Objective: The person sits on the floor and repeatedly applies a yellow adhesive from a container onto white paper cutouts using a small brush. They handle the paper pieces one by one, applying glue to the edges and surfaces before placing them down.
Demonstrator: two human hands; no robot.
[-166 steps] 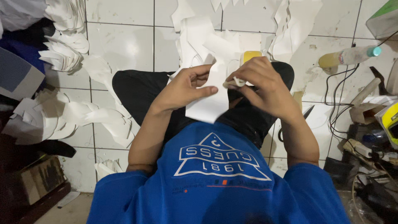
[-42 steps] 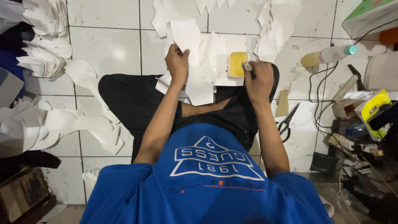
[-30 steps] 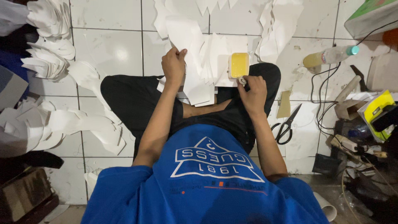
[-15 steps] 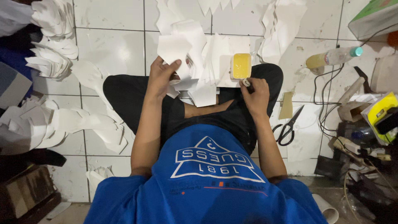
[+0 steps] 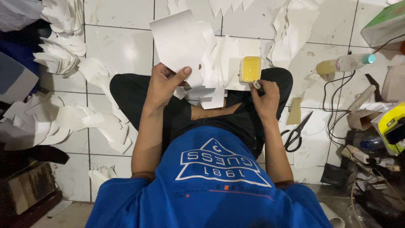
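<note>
head view, left hand (image 5: 162, 86) gripping white card (image 5: 179, 44); right hand (image 5: 265, 97) beside yellow-filled tub (image 5: 250, 69)

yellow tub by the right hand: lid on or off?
Off, as far as shows: the small yellow tub sits upright with its yellow contents exposed and no lid visible on it. The right hand holds a small white piece beside it.

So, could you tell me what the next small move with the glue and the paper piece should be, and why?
Probably dip the small applicator into the yellow glue tub. The right hand holds the applicator right at the tub's lower edge, while the left hand holds up a white paper piece, pinched under the thumb, apparently ready for glue. Whether the tip is already loaded is too small to tell.
</note>
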